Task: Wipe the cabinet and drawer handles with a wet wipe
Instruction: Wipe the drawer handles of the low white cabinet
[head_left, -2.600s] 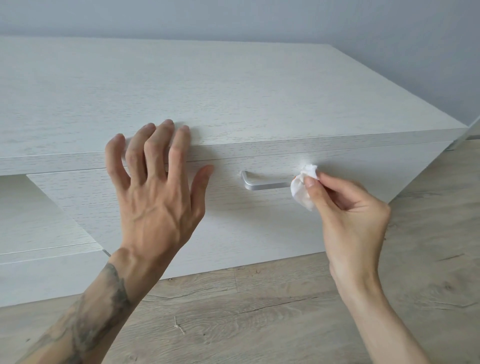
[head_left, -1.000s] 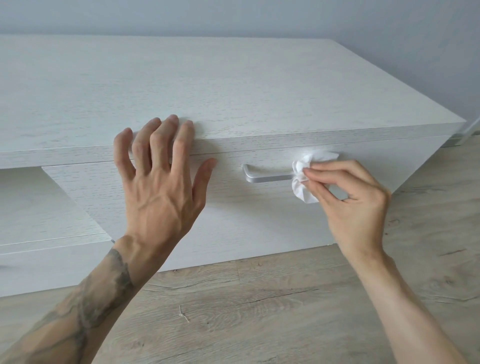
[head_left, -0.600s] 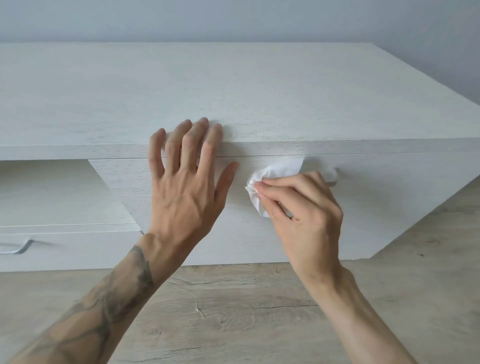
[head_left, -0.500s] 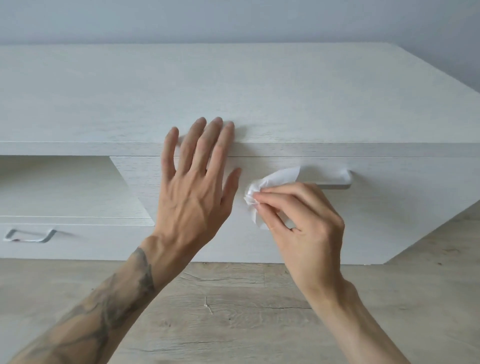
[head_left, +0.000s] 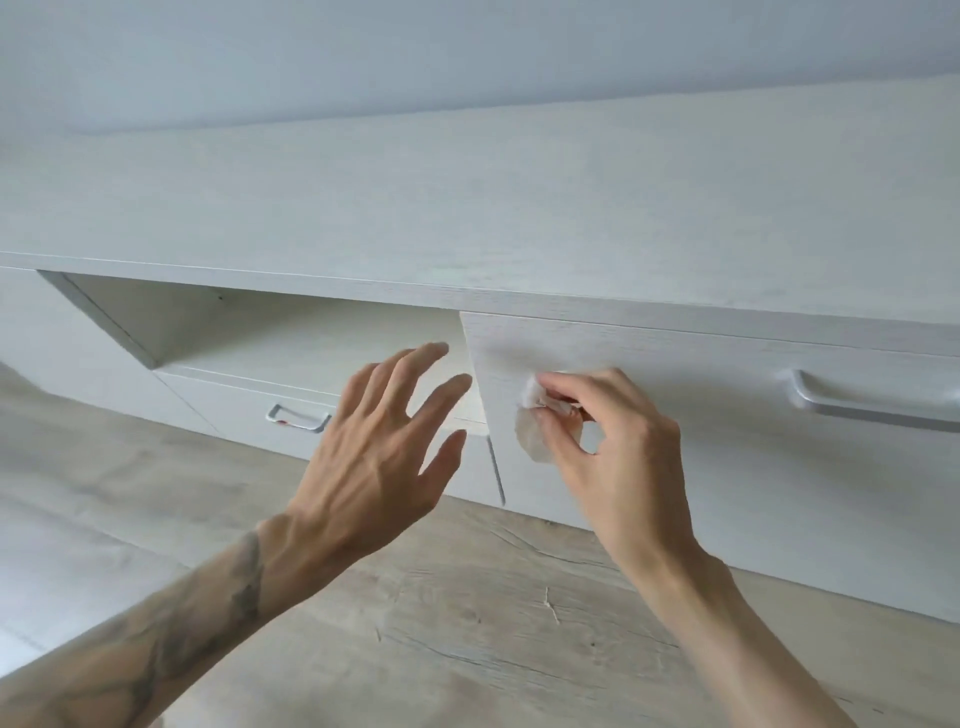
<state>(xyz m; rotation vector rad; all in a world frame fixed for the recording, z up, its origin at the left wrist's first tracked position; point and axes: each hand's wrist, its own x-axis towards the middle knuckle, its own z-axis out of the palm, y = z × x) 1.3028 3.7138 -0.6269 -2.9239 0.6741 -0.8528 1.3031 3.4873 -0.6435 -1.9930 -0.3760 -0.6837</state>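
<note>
A low white cabinet (head_left: 519, 208) runs across the view. My right hand (head_left: 618, 447) pinches a crumpled white wet wipe (head_left: 531, 434) in front of the left part of the big door panel (head_left: 727, 457). That panel's silver bar handle (head_left: 872, 405) lies well to the right of the hand, uncovered. My left hand (head_left: 384, 457) hovers with fingers spread and straight, touching nothing, in front of the open shelf (head_left: 291, 338). Below the shelf, a drawer carries a small silver handle (head_left: 298, 418), just left of my left hand.
Light wood-look flooring (head_left: 467, 613) spreads below the cabinet. A plain grey wall (head_left: 415, 52) rises behind it. The cabinet top carries nothing in view.
My view swung left. My right hand left the big handle and moved left with the wipe. My left hand lifted off the cabinet's edge and now hovers near the drawer handle.
</note>
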